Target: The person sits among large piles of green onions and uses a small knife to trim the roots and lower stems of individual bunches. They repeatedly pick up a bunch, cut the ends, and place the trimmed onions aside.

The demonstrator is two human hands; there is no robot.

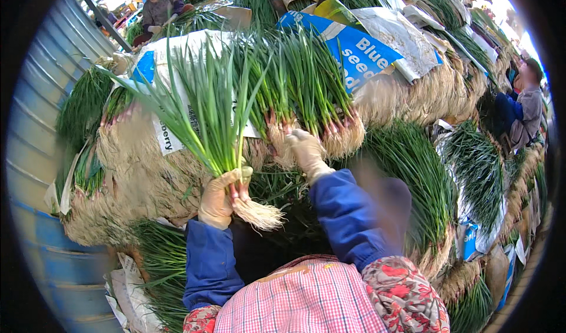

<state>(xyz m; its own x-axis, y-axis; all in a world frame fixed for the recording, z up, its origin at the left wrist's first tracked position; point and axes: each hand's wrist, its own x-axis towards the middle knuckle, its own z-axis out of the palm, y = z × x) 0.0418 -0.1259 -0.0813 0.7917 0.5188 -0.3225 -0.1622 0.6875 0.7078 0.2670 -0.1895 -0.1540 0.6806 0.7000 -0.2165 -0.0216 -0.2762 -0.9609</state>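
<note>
In my gloved left hand [219, 198] is a bunch of green onions [221, 151], gripped around its pinkish stem bases. Its leaves fan upward, and its pale roots [258, 213] hang out to the right of my fist. My gloved right hand [307, 154] reaches up to a row of green onions [296, 81] laid on the stack. Its curled fingers touch the root end of one bunch; whether they grip any stems is hidden. That row rests on a white printed sack [166, 138], with reddish stem bases and roots [342, 136] facing me.
Stacked green onions with matted roots [146, 165] rise ahead. A blue printed sack [349, 50] covers part of them. More leaves lie at my right [407, 169] and lower left [161, 262]. A corrugated metal wall [53, 125] bounds the left. People sit at upper left [157, 10] and right [524, 107].
</note>
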